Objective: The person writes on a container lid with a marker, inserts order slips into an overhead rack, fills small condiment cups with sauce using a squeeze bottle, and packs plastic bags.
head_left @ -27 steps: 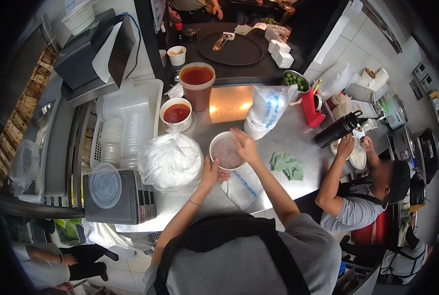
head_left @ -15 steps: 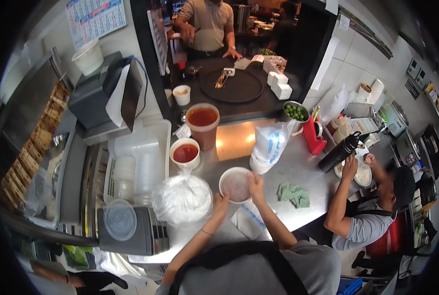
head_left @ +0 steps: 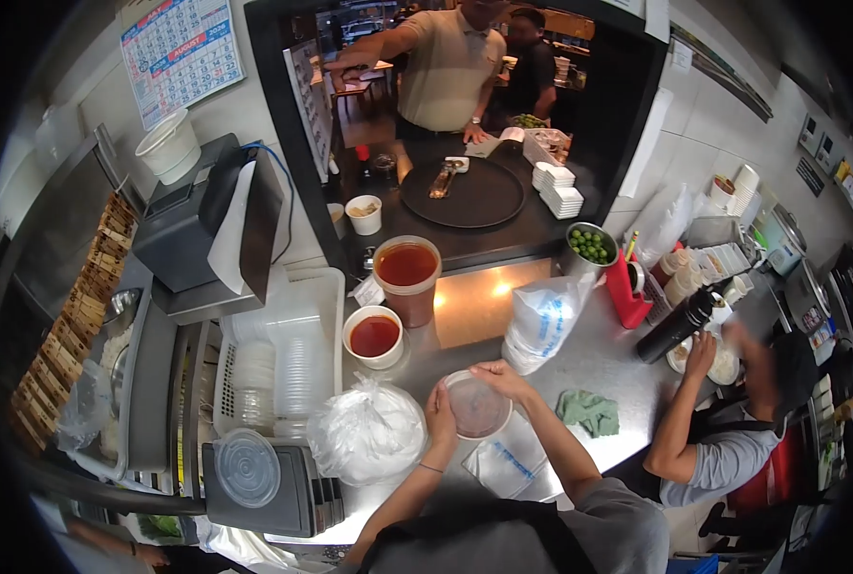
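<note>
A round white tub with a translucent lid (head_left: 477, 406) is between my two hands above the steel counter. My left hand (head_left: 440, 419) wraps round its left side. My right hand (head_left: 503, 379) has its fingers on the upper right of the rim. What lies under the lid is blurred. Left of the tub sits a knotted white plastic bag (head_left: 367, 432). Flat plastic packaging with blue print (head_left: 509, 457) lies just below the tub. Behind it stand a white cup of red-brown liquid (head_left: 374, 337) and a taller tub of the same colour (head_left: 409, 273).
A printed plastic bag (head_left: 546, 323) stands behind my right hand, with a green cloth (head_left: 589, 411) to its right. A basket of plastic containers (head_left: 331, 368) is at left. A co-worker (head_left: 723, 459) handles food beside a black bottle (head_left: 677, 325). Beyond the pass lies a round tray (head_left: 484, 212).
The tub has been turned in my hands, and my right hand has shifted from its right side to the top of the rim. The camera view has moved. The person beyond the pass reaches sideways.
</note>
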Action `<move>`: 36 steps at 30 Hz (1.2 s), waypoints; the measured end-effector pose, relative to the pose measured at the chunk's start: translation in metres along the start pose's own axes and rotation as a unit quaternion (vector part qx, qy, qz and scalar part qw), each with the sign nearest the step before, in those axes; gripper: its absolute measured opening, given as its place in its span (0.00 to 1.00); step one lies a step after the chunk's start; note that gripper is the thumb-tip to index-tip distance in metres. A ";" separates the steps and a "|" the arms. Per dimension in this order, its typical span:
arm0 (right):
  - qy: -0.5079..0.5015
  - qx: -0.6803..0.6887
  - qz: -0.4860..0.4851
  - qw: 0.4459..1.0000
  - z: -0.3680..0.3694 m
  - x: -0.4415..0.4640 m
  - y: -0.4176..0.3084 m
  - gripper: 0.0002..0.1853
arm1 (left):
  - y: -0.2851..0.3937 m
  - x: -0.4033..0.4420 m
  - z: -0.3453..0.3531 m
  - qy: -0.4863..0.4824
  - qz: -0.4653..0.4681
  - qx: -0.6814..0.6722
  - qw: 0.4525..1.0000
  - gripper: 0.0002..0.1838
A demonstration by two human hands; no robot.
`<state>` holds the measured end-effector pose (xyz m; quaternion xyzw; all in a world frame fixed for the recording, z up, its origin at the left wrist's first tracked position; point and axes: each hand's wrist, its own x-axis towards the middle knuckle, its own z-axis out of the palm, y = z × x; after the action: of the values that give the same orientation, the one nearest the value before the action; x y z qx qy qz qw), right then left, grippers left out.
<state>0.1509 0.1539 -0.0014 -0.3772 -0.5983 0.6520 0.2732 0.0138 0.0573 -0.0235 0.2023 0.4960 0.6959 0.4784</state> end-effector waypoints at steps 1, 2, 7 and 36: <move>-0.011 -0.013 -0.005 1.000 -0.002 0.004 0.001 0.14 | 0.006 0.001 0.001 0.007 0.005 0.003 1.000 0.20; -0.018 -0.010 -0.007 1.000 -0.003 0.008 0.003 0.14 | 0.010 -0.001 0.002 -0.001 0.001 0.003 1.000 0.20; -0.055 -0.014 0.012 0.998 -0.008 0.020 0.005 0.13 | 0.022 -0.006 0.006 -0.002 -0.011 0.044 0.999 0.21; -0.013 0.046 -0.040 0.998 -0.001 0.013 0.000 0.11 | 0.028 0.003 0.007 -0.017 0.028 0.169 0.985 0.17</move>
<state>0.1440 0.1651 -0.0039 -0.3318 -0.5853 0.6726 0.3083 0.0048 0.0616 0.0035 0.3062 0.5926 0.6115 0.4256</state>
